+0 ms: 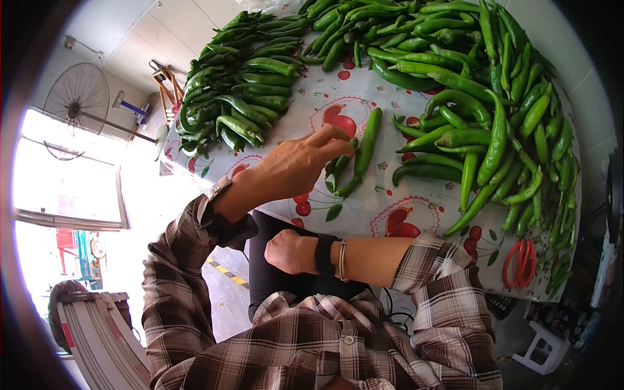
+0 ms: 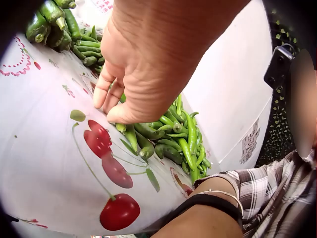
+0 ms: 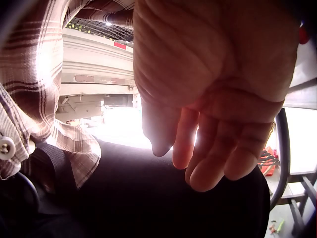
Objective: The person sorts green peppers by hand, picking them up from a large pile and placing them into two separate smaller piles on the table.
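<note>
In the head view the left hand [image 1: 296, 166] reaches over the table, thumb and fingers curled round a small green pepper [image 1: 340, 168]. A longer pepper [image 1: 369, 146] lies just beside it on the cloth. From the left wrist view, the left hand [image 2: 143, 74] comes down from above, with pepper ends [image 2: 131, 136] showing below the thumb; its grip is partly hidden. The right hand [image 1: 286, 252] is held low over the dark-trousered lap, away from the peppers. Its fingers hang loosely bent and hold nothing in the right wrist view, where the right hand [image 3: 208, 89] looks large.
Long green peppers [image 1: 266, 88] lie in rows at the back left; a larger heap [image 1: 468, 136] spreads along the right. Red-handled scissors [image 1: 520, 263] rest near the table's right front corner. The tablecloth [image 1: 364, 221] is printed with fruit. A fan [image 1: 75, 107] stands left, a white stool [image 1: 543, 348] at lower right.
</note>
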Demonstrator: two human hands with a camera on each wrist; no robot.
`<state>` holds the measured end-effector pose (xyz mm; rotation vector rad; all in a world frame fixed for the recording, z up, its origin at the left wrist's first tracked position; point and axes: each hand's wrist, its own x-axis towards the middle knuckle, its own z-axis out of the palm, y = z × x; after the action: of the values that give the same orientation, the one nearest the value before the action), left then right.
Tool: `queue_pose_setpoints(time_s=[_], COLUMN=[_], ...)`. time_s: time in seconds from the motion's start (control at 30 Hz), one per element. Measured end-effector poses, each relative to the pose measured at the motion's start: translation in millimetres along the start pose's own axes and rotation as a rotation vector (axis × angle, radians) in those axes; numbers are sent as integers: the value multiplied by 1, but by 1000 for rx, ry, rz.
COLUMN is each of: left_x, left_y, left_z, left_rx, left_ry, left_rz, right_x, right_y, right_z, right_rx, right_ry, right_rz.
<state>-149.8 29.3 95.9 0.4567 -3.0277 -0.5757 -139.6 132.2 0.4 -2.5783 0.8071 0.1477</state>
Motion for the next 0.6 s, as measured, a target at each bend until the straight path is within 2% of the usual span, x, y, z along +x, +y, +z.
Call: queue_pose_setpoints(time_s=[0.2,0.27,0.3,0.37,0.4,0.53,0.6], left_x=[0,0,-1,0,0,-1,-5], left_y=[1,1,1,-2,-3,-4,-5], left_z=[1,1,1,2,3,2,-1], left_rx=[4,41,78,72,67,52,-18], left_ry=[-30,-33,-35,-17,2,38,15], left_rz=[-10,38,85,122,161,113,5], right_x=[1,-1,-1,-1,-2,-2,-2], right_y=[1,2,1,-1,-2,-1,-1], right_z=[4,6,4,-3,-5,-6,-6], right_rx=[26,7,8,22,21,18,25], right_ry=[4,141,142,-17,-17,-30,-24], right_rz=[16,-44,-44,17,15,20,16])
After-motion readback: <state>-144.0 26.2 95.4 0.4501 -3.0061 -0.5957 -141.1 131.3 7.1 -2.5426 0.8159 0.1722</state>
